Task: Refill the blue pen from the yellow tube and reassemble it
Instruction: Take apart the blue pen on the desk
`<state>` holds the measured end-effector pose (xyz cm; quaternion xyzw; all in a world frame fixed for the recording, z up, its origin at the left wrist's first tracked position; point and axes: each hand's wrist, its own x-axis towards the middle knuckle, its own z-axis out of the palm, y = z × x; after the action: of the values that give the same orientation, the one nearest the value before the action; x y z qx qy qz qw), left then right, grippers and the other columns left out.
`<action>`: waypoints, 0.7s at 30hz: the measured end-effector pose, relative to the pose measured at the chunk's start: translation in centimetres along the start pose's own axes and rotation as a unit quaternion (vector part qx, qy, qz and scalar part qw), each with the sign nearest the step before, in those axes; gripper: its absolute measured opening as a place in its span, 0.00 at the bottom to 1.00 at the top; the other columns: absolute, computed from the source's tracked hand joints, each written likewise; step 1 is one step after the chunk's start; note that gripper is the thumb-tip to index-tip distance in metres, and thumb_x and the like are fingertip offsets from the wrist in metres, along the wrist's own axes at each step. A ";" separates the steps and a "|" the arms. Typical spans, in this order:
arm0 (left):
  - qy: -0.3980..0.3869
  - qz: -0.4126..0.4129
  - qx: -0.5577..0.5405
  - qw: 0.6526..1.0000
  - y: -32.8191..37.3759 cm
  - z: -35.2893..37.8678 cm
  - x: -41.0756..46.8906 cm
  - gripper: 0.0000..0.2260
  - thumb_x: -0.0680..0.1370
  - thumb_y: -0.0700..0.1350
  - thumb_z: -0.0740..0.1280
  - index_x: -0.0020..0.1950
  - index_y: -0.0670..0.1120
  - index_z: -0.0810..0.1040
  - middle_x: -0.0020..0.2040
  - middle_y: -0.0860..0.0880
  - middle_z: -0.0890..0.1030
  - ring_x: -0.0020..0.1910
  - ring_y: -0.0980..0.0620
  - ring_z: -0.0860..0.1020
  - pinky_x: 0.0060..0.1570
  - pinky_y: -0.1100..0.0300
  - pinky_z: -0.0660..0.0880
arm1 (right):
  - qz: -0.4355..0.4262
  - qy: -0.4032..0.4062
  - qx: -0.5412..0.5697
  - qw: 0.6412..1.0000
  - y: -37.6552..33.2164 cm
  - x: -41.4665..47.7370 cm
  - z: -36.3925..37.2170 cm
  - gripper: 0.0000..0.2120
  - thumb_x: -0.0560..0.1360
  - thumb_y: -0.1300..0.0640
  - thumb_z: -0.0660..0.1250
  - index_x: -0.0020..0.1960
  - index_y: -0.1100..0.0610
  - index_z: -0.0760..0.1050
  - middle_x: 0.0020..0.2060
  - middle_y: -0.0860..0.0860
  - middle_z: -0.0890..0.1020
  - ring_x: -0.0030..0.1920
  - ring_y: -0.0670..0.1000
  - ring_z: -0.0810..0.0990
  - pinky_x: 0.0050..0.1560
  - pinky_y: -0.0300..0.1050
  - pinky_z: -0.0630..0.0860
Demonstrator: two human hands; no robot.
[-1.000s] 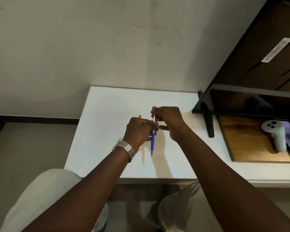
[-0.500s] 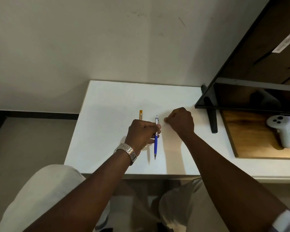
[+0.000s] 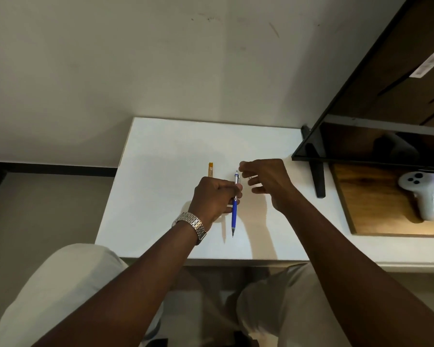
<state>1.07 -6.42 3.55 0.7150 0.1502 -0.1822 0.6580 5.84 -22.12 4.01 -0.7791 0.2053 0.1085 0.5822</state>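
My left hand (image 3: 214, 199) grips the blue pen (image 3: 234, 211) around its middle and holds it above the white table (image 3: 161, 196), with the dark tip towards me and the silver top end pointing away. My right hand (image 3: 266, 182) hovers just right of the pen's top end. Its thumb and forefinger are pinched close together beside that end and the other fingers are spread. Whether a small part sits in the pinch is too small to tell. The yellow tube (image 3: 211, 169) lies on the table just beyond my left hand, untouched.
A black screen (image 3: 361, 146) on a black foot (image 3: 317, 176) overhangs the table's right side. A white controller (image 3: 420, 194) lies on a wooden board (image 3: 376, 209) at the far right. The table's left edge drops to the floor, and my knees are under the near edge.
My right hand left the pen's top, went down to the table as a fist, then rose back beside the top end. The left hand kept hold of the pen.
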 end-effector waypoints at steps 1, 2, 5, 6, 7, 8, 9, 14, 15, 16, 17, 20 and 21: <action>0.002 0.003 0.005 1.000 0.0 0.0 0.0 0.09 0.79 0.42 0.73 0.54 0.37 0.87 0.49 0.37 0.88 0.48 0.40 0.88 0.47 0.52 0.86 | 0.019 -0.037 -0.006 0.999 -0.3 -0.3 0.0 0.11 0.71 0.51 0.76 0.46 0.59 0.88 0.35 0.50 0.87 0.30 0.46 0.82 0.31 0.39 0.77; 0.004 0.007 0.011 1.000 -0.1 0.1 0.0 0.09 0.79 0.42 0.73 0.53 0.37 0.87 0.49 0.37 0.88 0.48 0.40 0.88 0.47 0.52 0.86 | 0.027 -0.059 -0.014 0.998 -0.5 -0.5 -0.1 0.10 0.71 0.53 0.77 0.46 0.59 0.88 0.34 0.49 0.87 0.29 0.45 0.83 0.30 0.39 0.78; 0.004 0.016 0.027 0.999 -0.2 0.3 0.0 0.09 0.79 0.42 0.73 0.53 0.37 0.87 0.50 0.37 0.88 0.48 0.40 0.88 0.49 0.50 0.86 | 0.026 -0.068 -0.026 0.997 -1.2 -0.7 -0.1 0.07 0.72 0.57 0.76 0.44 0.62 0.87 0.32 0.50 0.87 0.29 0.46 0.84 0.30 0.40 0.80; 0.005 0.018 0.030 0.999 -0.2 0.3 0.0 0.09 0.80 0.42 0.72 0.54 0.36 0.87 0.50 0.37 0.88 0.48 0.39 0.88 0.49 0.50 0.86 | 0.023 -0.063 -0.033 0.997 -1.4 -0.7 0.0 0.06 0.71 0.59 0.76 0.42 0.62 0.87 0.31 0.51 0.86 0.29 0.47 0.84 0.31 0.41 0.81; 0.006 0.021 0.032 0.999 -0.2 0.3 -0.1 0.10 0.80 0.42 0.72 0.54 0.36 0.87 0.50 0.37 0.88 0.49 0.39 0.88 0.50 0.50 0.86 | 0.019 -0.056 -0.041 0.997 -1.6 -0.7 0.1 0.05 0.71 0.60 0.76 0.41 0.62 0.86 0.31 0.52 0.86 0.28 0.47 0.84 0.31 0.41 0.81; 0.005 0.024 0.034 0.999 -0.2 0.3 -0.1 0.10 0.80 0.41 0.72 0.55 0.36 0.87 0.51 0.37 0.88 0.49 0.39 0.88 0.50 0.50 0.86 | 0.013 -0.045 -0.046 0.998 -1.7 -0.6 0.2 0.04 0.70 0.61 0.76 0.39 0.62 0.86 0.30 0.53 0.85 0.28 0.48 0.84 0.30 0.42 0.81; 0.001 0.025 0.033 0.999 -0.2 0.3 -0.1 0.10 0.80 0.41 0.72 0.55 0.36 0.87 0.51 0.37 0.88 0.49 0.39 0.88 0.49 0.51 0.86 | 0.007 -0.033 -0.044 0.998 -1.8 -0.5 0.4 0.04 0.70 0.61 0.76 0.38 0.62 0.85 0.30 0.53 0.84 0.28 0.49 0.83 0.29 0.41 0.80; -0.016 0.003 0.017 1.000 -0.4 0.7 -0.4 0.10 0.80 0.41 0.72 0.56 0.35 0.86 0.51 0.36 0.88 0.50 0.38 0.88 0.48 0.52 0.86 | -0.004 0.001 -0.030 1.000 -2.1 1.1 -0.2 0.05 0.71 0.61 0.76 0.39 0.64 0.83 0.31 0.54 0.84 0.26 0.48 0.84 0.28 0.43 0.80; -0.014 0.000 0.013 1.000 -0.5 0.6 -0.3 0.10 0.80 0.41 0.72 0.56 0.35 0.86 0.51 0.36 0.88 0.50 0.38 0.88 0.45 0.55 0.86 | 0.001 0.013 -0.050 0.999 -1.8 1.6 -0.7 0.06 0.72 0.61 0.76 0.41 0.64 0.83 0.34 0.56 0.85 0.27 0.49 0.85 0.28 0.44 0.81; -0.014 -0.003 0.010 1.000 -0.5 0.5 -0.3 0.10 0.80 0.41 0.72 0.56 0.36 0.86 0.51 0.36 0.88 0.50 0.38 0.88 0.44 0.56 0.85 | 0.010 0.028 -0.081 0.996 -1.4 2.1 -1.2 0.06 0.73 0.61 0.75 0.42 0.64 0.83 0.36 0.57 0.86 0.29 0.51 0.86 0.29 0.46 0.83; -0.016 -0.006 0.008 1.000 -0.6 0.4 -0.3 0.10 0.80 0.40 0.72 0.56 0.36 0.86 0.51 0.36 0.88 0.50 0.39 0.88 0.44 0.56 0.86 | 0.021 0.040 -0.124 0.991 -0.8 2.6 -1.7 0.06 0.73 0.61 0.75 0.42 0.65 0.82 0.38 0.58 0.86 0.32 0.53 0.88 0.30 0.49 0.85; -0.022 -0.012 0.004 1.000 -0.8 0.4 -0.2 0.09 0.80 0.40 0.72 0.56 0.36 0.86 0.50 0.36 0.88 0.50 0.38 0.88 0.45 0.55 0.86 | 0.031 0.063 -0.267 0.961 1.0 3.4 -3.2 0.08 0.72 0.59 0.72 0.43 0.66 0.82 0.36 0.61 0.87 0.36 0.61 0.88 0.38 0.59 0.87; -0.024 -0.013 0.004 1.000 -0.9 0.4 -0.2 0.09 0.80 0.40 0.72 0.56 0.37 0.87 0.50 0.37 0.88 0.50 0.38 0.88 0.44 0.56 0.86 | 0.022 0.073 -0.315 0.946 1.6 3.4 -3.4 0.09 0.71 0.58 0.71 0.43 0.65 0.81 0.36 0.60 0.86 0.38 0.63 0.88 0.41 0.57 0.87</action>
<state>0.43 -6.78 2.85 0.7110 0.1426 -0.2085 0.6562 7.95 -26.36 2.29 -0.9241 0.2193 0.1235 0.2877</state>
